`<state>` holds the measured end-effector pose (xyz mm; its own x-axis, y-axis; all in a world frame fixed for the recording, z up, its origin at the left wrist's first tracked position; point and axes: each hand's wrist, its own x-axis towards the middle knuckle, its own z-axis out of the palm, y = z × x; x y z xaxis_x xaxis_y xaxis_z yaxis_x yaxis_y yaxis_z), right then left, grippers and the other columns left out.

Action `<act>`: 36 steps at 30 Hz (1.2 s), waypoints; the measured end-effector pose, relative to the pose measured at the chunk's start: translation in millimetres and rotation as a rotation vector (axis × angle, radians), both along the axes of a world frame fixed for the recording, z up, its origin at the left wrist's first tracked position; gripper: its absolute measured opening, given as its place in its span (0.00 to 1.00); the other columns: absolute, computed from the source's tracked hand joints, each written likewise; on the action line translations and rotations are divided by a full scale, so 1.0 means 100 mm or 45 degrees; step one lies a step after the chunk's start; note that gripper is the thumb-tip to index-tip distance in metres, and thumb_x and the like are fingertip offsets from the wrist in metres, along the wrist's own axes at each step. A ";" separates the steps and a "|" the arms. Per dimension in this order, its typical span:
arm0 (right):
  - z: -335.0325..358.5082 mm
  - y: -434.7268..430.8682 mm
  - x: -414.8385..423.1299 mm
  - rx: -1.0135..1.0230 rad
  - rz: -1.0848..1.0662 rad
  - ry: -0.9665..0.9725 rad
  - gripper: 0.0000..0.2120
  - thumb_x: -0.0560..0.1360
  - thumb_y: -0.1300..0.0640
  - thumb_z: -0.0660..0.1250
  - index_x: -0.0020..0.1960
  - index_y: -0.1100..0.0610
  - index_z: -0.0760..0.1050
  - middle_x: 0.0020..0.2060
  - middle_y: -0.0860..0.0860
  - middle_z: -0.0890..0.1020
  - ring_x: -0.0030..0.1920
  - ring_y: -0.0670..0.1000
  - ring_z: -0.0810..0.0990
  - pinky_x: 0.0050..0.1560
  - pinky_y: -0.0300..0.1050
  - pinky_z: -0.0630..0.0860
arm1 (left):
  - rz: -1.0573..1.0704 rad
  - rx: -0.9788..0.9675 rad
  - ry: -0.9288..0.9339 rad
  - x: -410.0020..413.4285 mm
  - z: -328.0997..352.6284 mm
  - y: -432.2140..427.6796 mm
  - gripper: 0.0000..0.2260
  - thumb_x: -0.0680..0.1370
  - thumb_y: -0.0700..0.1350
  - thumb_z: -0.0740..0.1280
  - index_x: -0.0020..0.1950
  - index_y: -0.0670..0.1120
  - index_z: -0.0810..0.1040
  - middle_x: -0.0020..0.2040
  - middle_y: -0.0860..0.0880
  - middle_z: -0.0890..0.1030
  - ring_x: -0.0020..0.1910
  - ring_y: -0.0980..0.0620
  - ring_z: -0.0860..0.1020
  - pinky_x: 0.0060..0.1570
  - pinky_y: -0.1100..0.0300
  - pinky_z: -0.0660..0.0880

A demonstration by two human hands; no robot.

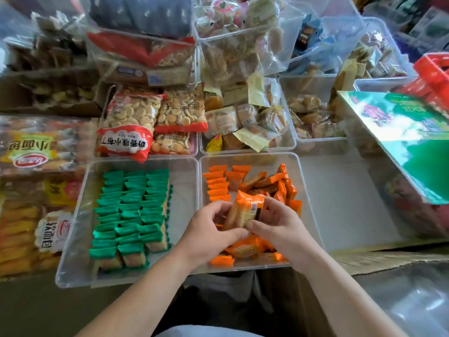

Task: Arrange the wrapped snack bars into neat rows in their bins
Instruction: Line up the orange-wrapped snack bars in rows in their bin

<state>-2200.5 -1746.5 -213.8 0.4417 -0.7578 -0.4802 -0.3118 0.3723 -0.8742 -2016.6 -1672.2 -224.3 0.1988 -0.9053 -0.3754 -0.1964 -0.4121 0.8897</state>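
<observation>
- Nearest in: left hand (209, 229) and right hand (277, 227), both clasped round one small stack of orange bars (245, 210), with fingers curled on its sides and ends.
- Held just above the near half of the orange bin (306, 188); probably squaring the stack before setting it down as a block (quicker than singles).
- Gripped from both sides to keep the wrappers flush, by the look of it.
- Already lined up along the bin's far-left wall: short orange row (217, 186), packed edge-on.
- Not yet sorted: loose pile (269, 181), jumbled at far right and under the hands.
- Look of the bars: glossy orange film, crimped ends, pale biscuit showing through, barcode on the facing one.
- Next door, green bin (80, 215): green bars (131, 215) in three tidy rows (template for the orange side).
</observation>
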 end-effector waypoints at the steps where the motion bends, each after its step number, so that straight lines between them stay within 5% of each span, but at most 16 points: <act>1: 0.03 0.04 0.02 0.010 -0.045 -0.007 0.22 0.77 0.63 0.75 0.69 0.51 0.76 0.55 0.49 0.87 0.58 0.49 0.86 0.63 0.57 0.81 | -0.007 0.002 0.039 0.03 0.02 0.02 0.18 0.71 0.47 0.82 0.58 0.57 0.82 0.50 0.60 0.86 0.51 0.60 0.84 0.54 0.62 0.82; 6: 0.18 0.03 -0.02 0.005 -0.245 0.057 0.15 0.75 0.57 0.77 0.60 0.51 0.81 0.50 0.47 0.88 0.53 0.49 0.87 0.58 0.57 0.84 | 0.190 0.010 0.255 0.10 0.07 0.10 0.12 0.76 0.39 0.78 0.56 0.51 0.85 0.51 0.52 0.88 0.53 0.52 0.86 0.59 0.48 0.82; 18: 0.28 0.17 0.07 -0.151 -0.272 0.204 0.18 0.71 0.49 0.80 0.48 0.54 0.72 0.39 0.49 0.85 0.40 0.50 0.85 0.48 0.56 0.85 | 0.311 -0.040 0.302 -0.19 0.26 0.14 0.11 0.74 0.45 0.80 0.54 0.49 0.83 0.47 0.52 0.88 0.49 0.54 0.86 0.51 0.59 0.82; 21: 0.34 0.22 0.11 -0.128 -0.184 0.129 0.19 0.73 0.46 0.79 0.47 0.56 0.72 0.38 0.53 0.82 0.38 0.51 0.82 0.43 0.48 0.84 | 0.257 -0.029 0.318 -0.19 0.30 0.15 0.10 0.75 0.44 0.79 0.54 0.48 0.83 0.48 0.52 0.87 0.50 0.54 0.86 0.51 0.58 0.83; 24: 0.42 0.22 0.09 -0.129 -0.175 0.052 0.15 0.76 0.50 0.76 0.49 0.59 0.75 0.42 0.59 0.84 0.41 0.54 0.85 0.42 0.49 0.85 | 0.260 -0.047 0.327 -0.15 0.31 0.15 0.11 0.75 0.44 0.79 0.55 0.49 0.83 0.49 0.52 0.87 0.51 0.54 0.86 0.54 0.55 0.83; 31: 0.38 0.27 0.04 -0.135 -0.142 0.089 0.10 0.73 0.53 0.78 0.52 0.53 0.82 0.47 0.50 0.86 0.49 0.53 0.87 0.43 0.49 0.85 | 0.318 -0.091 0.369 -0.08 0.27 0.22 0.09 0.77 0.41 0.77 0.56 0.48 0.83 0.49 0.51 0.87 0.52 0.54 0.85 0.54 0.56 0.83; 36: 0.34 0.23 0.03 -0.097 -0.282 0.036 0.10 0.76 0.65 0.75 0.52 0.57 0.76 0.46 0.54 0.87 0.44 0.57 0.87 0.39 0.49 0.84 | 0.321 -0.065 0.403 -0.08 0.22 0.25 0.10 0.77 0.42 0.76 0.58 0.48 0.82 0.51 0.52 0.87 0.54 0.54 0.85 0.54 0.56 0.83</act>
